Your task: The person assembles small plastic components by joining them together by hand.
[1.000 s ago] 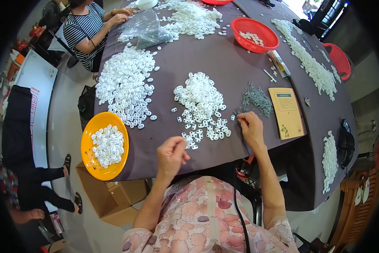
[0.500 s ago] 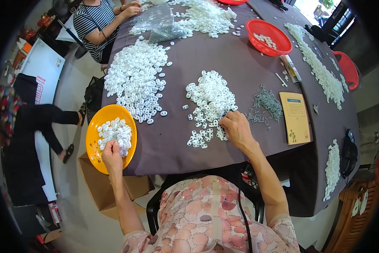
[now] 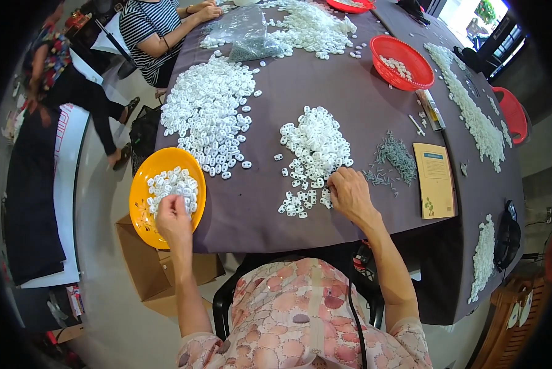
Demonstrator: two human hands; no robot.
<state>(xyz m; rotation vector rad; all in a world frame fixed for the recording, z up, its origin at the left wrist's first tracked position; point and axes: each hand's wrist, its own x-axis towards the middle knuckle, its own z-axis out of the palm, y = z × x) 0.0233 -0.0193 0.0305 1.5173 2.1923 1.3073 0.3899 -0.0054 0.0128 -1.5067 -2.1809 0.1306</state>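
Observation:
My left hand [image 3: 174, 221] is over the near side of an orange plate [image 3: 142, 178] at the table's left edge, fingertips pinched together. Inside the plate lies a heap of small white oval plastic pieces [image 3: 170, 182]; whether a piece is between those fingers is hidden. My right hand [image 3: 351, 192] rests at the lower right of a middle pile of white two-holed pieces [image 3: 316, 138]. Its fingers are curled down and pressed together, and what they grip cannot be made out. Several two-holed pieces [image 3: 297, 203] lie loose left of that hand.
A larger pile of white pieces [image 3: 208, 111] lies behind the plate. To the right are small grey pins [image 3: 394, 157], a yellow booklet [image 3: 434, 184] and a red basket [image 3: 405, 61]. A cardboard box [image 3: 144, 270] stands below the plate. A person in stripes [image 3: 153, 37] sits far left.
My view has shifted slightly, moving the table contents rightward in the picture. Both hands stay near the same places, the left still at the plate. A person at the far left has moved.

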